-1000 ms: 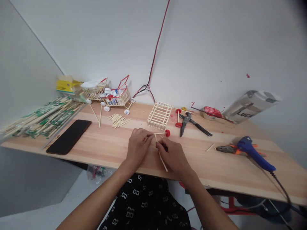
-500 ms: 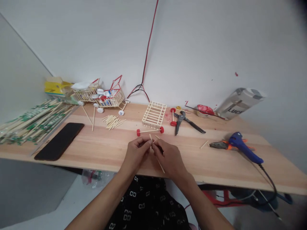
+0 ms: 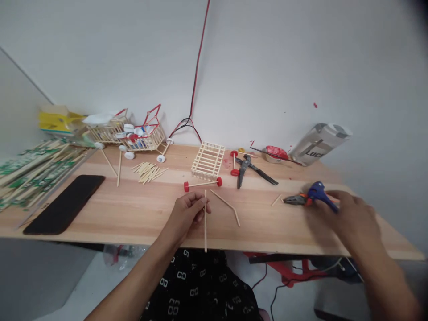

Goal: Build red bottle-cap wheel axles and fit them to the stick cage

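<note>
My left hand [image 3: 191, 209] pinches a thin wooden stick [image 3: 205, 232] between thumb and fingers, near the front edge of the table. Just right of it, a bent pair of sticks [image 3: 223, 199] lies on the wood, meeting at an angle. At the right, my right hand [image 3: 351, 218] is closed over the handle of a blue glue gun [image 3: 316, 191], slightly blurred. Beneath the gun are pliers [image 3: 294, 200] with orange handles. Beyond my left hand are an axle stick with red wheels [image 3: 203, 183] and a small stick-built basket frame [image 3: 207, 161].
Two stick carts [image 3: 147, 139] filled with caps stand at the back left. Cut sticks [image 3: 149, 173] lie in a pile; a phone [image 3: 65, 204] and bagged sticks [image 3: 36, 171] are left. Black cutters [image 3: 245, 169], a red-stained cup [image 3: 277, 154] and a can [image 3: 323, 145] stand toward the back right.
My right hand has left the sticks and moved right onto the glue gun. The bent pair now lies on the table, while my left hand keeps one stick. The view has shifted slightly right.
</note>
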Demonstrator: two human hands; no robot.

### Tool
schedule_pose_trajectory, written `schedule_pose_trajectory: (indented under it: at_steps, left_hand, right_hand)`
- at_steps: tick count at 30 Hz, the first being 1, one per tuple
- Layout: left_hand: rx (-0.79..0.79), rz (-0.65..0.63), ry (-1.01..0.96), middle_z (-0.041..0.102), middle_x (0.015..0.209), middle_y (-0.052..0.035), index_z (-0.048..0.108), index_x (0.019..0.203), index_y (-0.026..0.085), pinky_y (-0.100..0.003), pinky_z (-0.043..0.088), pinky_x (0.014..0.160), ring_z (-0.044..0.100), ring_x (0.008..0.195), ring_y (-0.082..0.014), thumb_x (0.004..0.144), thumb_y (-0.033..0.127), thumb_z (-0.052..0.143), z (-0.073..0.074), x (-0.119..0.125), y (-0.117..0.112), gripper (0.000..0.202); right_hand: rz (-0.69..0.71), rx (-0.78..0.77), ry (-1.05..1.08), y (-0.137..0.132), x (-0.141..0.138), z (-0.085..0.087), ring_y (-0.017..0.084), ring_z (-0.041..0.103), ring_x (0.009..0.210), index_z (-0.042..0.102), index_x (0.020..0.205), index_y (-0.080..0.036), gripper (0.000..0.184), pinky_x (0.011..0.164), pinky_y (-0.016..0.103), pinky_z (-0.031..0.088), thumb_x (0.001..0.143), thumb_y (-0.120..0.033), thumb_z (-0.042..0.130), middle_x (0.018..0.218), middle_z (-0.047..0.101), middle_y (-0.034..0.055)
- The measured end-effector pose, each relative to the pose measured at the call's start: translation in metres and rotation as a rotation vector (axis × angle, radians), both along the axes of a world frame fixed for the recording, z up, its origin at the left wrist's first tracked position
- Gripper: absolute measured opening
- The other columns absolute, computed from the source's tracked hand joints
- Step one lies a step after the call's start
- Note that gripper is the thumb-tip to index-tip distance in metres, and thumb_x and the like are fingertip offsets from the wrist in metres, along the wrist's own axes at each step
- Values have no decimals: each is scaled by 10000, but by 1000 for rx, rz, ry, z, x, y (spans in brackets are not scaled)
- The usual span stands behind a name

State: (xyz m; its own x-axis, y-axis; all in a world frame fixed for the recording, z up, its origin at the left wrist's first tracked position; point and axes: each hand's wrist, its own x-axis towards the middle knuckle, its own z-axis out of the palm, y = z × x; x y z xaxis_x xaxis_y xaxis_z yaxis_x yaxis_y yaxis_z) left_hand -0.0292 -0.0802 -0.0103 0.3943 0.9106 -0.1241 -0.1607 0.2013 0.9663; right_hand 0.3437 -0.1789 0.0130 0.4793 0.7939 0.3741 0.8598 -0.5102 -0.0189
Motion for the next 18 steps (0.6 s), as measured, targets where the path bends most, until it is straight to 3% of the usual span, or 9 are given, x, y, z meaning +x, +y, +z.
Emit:
schedule_pose_trajectory:
  at_steps: [3, 6, 11, 15, 18]
  left_hand:
    - [-1, -1, -4, 630, 681, -19, 580, 793, 122, -162, 200, 409, 369, 414, -18, 801, 295, 613, 2, 1, -1, 176]
    - [13, 4, 2, 623, 676, -18, 583, 776, 123, -171, 192, 410, 367, 417, -21, 804, 285, 602, 3, 1, -2, 166]
    - [21, 5, 22, 625, 677, -16, 586, 771, 119, -177, 193, 418, 357, 417, -18, 813, 290, 592, 4, -1, -4, 177]
    - [6, 6, 7, 628, 686, -17, 577, 771, 120, -178, 191, 414, 355, 418, -19, 813, 290, 591, 4, -1, -5, 175]
    - [-3, 19, 1, 627, 677, -16, 573, 764, 126, -180, 189, 409, 357, 415, -21, 805, 290, 603, 5, 0, -6, 172]
  right_hand:
    - [-168, -227, 46, -7, 27, -7, 367, 615, 841, 610, 1138, -118, 462, 668, 414, 387, 823, -445, 523, 999, 663, 278]
    - [-251, -294, 141, -1, 28, -8, 356, 623, 706, 606, 1124, -142, 463, 605, 413, 366, 796, -456, 519, 908, 679, 269]
    - [-259, -268, 279, 10, 12, -1, 317, 612, 607, 504, 1254, -80, 552, 582, 395, 383, 806, -399, 456, 876, 664, 295]
    - [-313, -220, 306, 7, -1, 4, 358, 636, 691, 436, 1312, -62, 645, 577, 405, 405, 815, -473, 423, 915, 656, 310]
    - [-370, -89, 234, -2, 3, 2, 369, 646, 708, 454, 1293, -96, 639, 553, 408, 415, 834, -534, 372, 923, 656, 301]
